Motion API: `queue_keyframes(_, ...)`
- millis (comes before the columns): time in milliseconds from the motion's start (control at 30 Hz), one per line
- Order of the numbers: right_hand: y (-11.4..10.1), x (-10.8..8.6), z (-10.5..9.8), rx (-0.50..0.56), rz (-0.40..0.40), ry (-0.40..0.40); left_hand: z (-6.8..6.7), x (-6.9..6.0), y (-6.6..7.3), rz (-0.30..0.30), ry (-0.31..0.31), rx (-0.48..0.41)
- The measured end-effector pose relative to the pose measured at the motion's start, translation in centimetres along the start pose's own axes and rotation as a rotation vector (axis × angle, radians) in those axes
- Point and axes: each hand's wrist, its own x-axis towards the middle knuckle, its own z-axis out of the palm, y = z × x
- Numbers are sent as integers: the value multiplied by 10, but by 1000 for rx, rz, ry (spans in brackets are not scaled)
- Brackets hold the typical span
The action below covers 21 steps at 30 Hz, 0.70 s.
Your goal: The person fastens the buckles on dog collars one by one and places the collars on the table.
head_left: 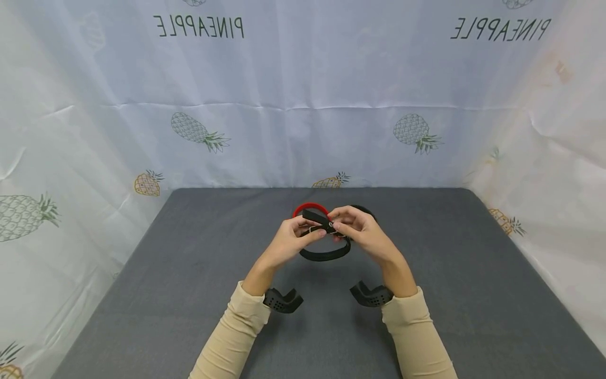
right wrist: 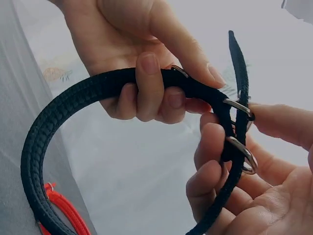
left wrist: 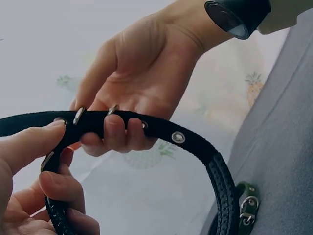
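Observation:
A black collar (head_left: 325, 257) with a padded, stitched band hangs in a loop between both hands above the table. My left hand (head_left: 289, 243) grips the band close to its metal fittings, fingers curled round it in the right wrist view. With thumb and fingers, my right hand (head_left: 369, 237) pinches the strap at the buckle (right wrist: 239, 104). The strap's pointed free end (right wrist: 237, 58) passes through the buckle and sticks up beyond it. Below the buckle is a metal ring (right wrist: 242, 149). A metal eyelet (left wrist: 178, 137) shows on the band. Fingers partly cover the buckle.
Behind the hands, a red collar (head_left: 309, 205) lies on the grey table (head_left: 189, 273). A dark green collar (left wrist: 248, 215) with a metal buckle lies behind the right hand. A pineapple-print curtain (head_left: 303, 142) surrounds the table at the back and sides.

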Motion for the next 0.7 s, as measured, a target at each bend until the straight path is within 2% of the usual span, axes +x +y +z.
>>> queue_keyframes(100, -1, 0, 1, -8, -6, 1, 0, 0, 0, 17, -8, -2)
queue_keyframes(333, -3, 1, 11, -69, -21, 9, 2, 1, -1, 104, -22, 70)
queue_keyframes(533, -1, 2, 12, -70, -37, 32, 2, 0, -2, 132, -18, 64)
queue_keyframes(700, -1, 1, 8, -72, -17, 25, 1, 1, -2, 106, -9, 46)
